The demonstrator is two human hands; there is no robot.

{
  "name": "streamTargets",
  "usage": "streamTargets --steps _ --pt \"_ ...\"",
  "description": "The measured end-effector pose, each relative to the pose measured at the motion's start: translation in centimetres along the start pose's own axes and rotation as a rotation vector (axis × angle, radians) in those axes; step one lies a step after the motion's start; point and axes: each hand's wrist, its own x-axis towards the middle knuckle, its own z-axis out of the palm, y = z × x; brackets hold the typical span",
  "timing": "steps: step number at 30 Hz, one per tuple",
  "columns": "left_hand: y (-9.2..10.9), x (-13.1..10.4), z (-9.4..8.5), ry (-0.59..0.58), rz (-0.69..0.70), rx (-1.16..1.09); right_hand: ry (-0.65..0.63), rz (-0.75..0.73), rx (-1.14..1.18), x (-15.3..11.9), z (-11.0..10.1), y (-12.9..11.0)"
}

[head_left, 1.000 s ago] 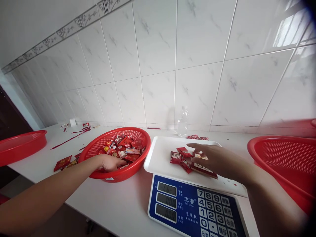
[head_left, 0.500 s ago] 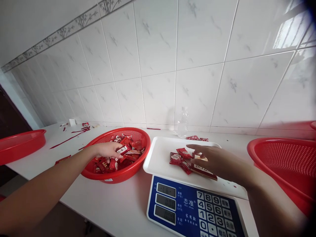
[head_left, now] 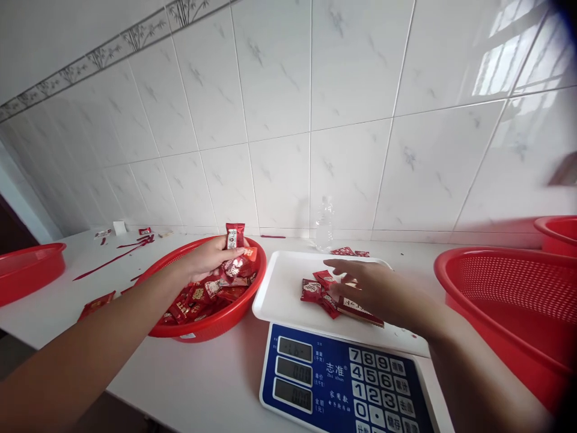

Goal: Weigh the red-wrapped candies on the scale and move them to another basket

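Note:
My left hand (head_left: pixel 210 257) is closed on a few red wrapped candies (head_left: pixel 235 236), lifted just over the red basket (head_left: pixel 210 331). More red packets (head_left: pixel 198 294) fill that basket. My right hand (head_left: pixel 369 282) hovers over the white tray (head_left: pixel 279 282) of the scale, its fingers apart and close above several red packets (head_left: pixel 311 290) lying there. A longer red packet (head_left: pixel 360 311) lies partly beneath this hand. Whether the fingertips touch any packet I cannot tell. In front is the scale's blue panel (head_left: pixel 336 385), with keys and displays.
A clear plastic bottle (head_left: pixel 323 225) stands by the tiled wall, near patterned red packets (head_left: pixel 343 251). Another red basket (head_left: pixel 505 255) is at the right, and a red tub (head_left: pixel 31 270) at the far left. Red ribbon (head_left: pixel 112 260) and scraps lie on the white table.
My left hand has risen out of the pile with candies in its grip. My right hand stays over the tray, fingers still apart. The whole view has shifted slightly.

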Motion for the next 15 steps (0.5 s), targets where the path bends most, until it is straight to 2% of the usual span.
streamTargets --steps 3,6,8,11,15 --pt "1.0 -0.5 3.9 -0.084 0.006 -0.034 0.062 -0.068 0.173 -0.1 0.2 -1.1" --pt "1.2 -0.6 7.9 -0.203 0.143 -0.058 0.083 -0.205 0.355 -0.2 0.2 -1.8" --pt "1.1 -0.4 10.1 -0.273 0.217 -0.09 0.101 -0.231 0.427 -0.1 0.1 -1.8" --pt "1.0 0.2 12.4 -0.287 0.238 -0.161 0.143 -0.152 0.548 0.1 -0.1 -1.1" --pt "1.2 0.8 14.1 -0.258 0.275 -0.33 0.2 -0.05 0.599 0.4 -0.5 0.1"
